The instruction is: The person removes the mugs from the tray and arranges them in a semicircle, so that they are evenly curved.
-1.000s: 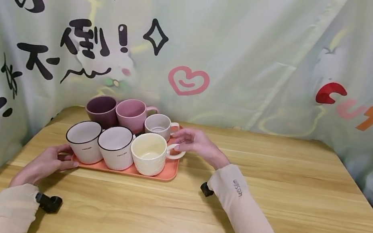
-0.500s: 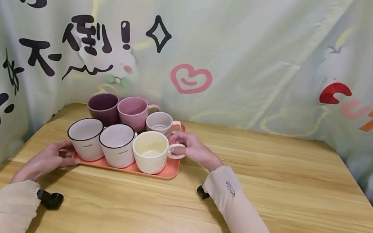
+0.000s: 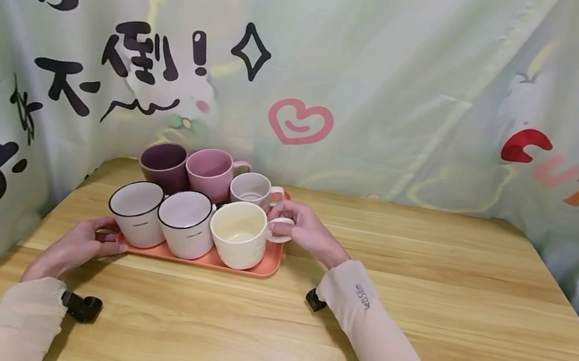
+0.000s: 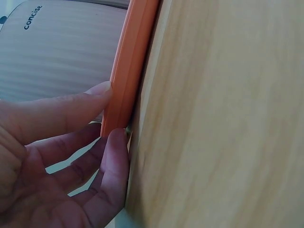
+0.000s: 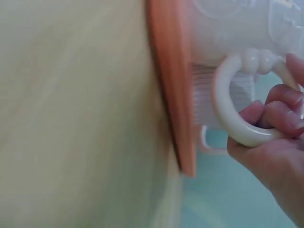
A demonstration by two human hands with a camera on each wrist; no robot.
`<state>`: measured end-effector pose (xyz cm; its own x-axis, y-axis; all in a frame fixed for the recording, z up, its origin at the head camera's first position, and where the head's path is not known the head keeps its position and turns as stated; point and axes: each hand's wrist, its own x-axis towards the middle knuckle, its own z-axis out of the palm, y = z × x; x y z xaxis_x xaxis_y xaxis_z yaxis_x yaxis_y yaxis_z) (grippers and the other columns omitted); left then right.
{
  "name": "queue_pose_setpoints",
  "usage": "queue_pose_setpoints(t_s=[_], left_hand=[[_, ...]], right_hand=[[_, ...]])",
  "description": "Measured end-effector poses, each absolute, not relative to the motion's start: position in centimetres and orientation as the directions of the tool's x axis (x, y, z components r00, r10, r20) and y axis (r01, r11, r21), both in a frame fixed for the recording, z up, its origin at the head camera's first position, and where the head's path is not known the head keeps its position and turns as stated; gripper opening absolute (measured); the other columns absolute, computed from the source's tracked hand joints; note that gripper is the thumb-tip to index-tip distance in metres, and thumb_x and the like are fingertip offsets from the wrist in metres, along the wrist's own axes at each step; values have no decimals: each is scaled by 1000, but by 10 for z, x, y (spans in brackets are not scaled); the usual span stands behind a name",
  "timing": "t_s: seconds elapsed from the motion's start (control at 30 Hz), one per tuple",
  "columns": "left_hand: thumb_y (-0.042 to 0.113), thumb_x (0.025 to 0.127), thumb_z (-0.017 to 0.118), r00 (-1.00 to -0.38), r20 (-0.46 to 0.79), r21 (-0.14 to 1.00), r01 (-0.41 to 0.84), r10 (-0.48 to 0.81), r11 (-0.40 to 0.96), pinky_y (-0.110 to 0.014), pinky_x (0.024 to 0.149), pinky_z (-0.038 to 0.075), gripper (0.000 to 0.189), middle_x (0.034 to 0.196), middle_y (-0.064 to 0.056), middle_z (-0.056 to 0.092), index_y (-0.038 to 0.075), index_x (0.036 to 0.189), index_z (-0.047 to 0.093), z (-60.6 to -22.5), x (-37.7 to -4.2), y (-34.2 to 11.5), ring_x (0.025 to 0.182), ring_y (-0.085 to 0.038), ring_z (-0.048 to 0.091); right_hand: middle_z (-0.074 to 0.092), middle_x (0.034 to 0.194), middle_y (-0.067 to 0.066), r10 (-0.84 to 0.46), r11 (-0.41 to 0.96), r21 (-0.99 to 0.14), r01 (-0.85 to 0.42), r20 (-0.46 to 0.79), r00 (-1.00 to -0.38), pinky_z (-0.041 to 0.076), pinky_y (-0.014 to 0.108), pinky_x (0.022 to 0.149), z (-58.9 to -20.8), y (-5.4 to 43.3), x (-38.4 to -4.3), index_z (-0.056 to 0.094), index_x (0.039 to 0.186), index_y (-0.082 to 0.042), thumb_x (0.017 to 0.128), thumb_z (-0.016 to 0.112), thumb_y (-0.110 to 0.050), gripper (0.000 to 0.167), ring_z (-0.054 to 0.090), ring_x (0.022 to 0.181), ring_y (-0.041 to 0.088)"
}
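A coral tray (image 3: pixel 269 265) bears several mugs in two rows. My right hand (image 3: pixel 304 230) has its fingers curled through the round handle of the cream embossed mug (image 3: pixel 237 248) at the front right corner; the right wrist view shows the ring-shaped handle (image 5: pixel 228 107) close up. At the front left corner, my left hand (image 3: pixel 80 245) pinches the tray edge (image 4: pixel 124 80), thumb against the rim and fingers at its underside. Two white mugs with black rims, one at the left (image 3: pixel 137 226) and one in the middle (image 3: pixel 186 240), fill the rest of the front row.
Behind stand a dark purple mug (image 3: pixel 163 165), a pink mug (image 3: pixel 211 173) and a small pale grey mug (image 3: pixel 250 190). The wooden table (image 3: pixel 418 302) stretches to the right and front. A printed curtain (image 3: pixel 383 94) hangs along its back edge.
My right hand's fingers have gone from touching the cream mug's handle to curling through it. My left hand keeps its place at the tray corner. The head view has shifted slightly.
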<state>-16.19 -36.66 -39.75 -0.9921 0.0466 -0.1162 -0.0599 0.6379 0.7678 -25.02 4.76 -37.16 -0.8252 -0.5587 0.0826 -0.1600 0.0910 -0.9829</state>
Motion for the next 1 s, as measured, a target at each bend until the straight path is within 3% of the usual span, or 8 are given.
queue_pose_setpoints(t_s=[0.4,0.67,0.87,1.0], left_hand=[[9,93,74,-993,-111,760,-55,46,648,-16,76,47,60,127,-35,55,-20,136,44,-396,-162,-365,109,-37,58],[6,92,73,-993,-97,750,-26,70,660,-18,76,47,59,122,-31,58,-21,135,45,-395,-164,-366,100,-24,58],[9,94,73,-990,-129,751,-63,52,658,-17,75,47,59,125,-32,57,-20,136,44,-394,-164,-366,106,-30,59],[9,94,73,-990,-138,755,-78,41,651,-17,75,47,58,124,-31,58,-20,136,45,-396,-163,-365,103,-25,59]], right_hand=[[66,90,4,-486,26,-992,-125,97,-869,55,33,79,-360,54,-242,62,95,6,90,62,13,9,62,82,14],[66,93,9,-383,36,-986,-163,137,-914,48,30,82,-358,66,-239,64,94,3,90,65,9,7,58,88,16],[66,94,8,-368,37,-983,-179,153,-917,45,31,83,-354,78,-237,65,93,1,90,66,6,7,56,91,18],[66,95,9,-356,55,-983,-174,144,-924,45,31,83,-352,85,-235,65,93,0,89,67,6,7,57,91,18]])
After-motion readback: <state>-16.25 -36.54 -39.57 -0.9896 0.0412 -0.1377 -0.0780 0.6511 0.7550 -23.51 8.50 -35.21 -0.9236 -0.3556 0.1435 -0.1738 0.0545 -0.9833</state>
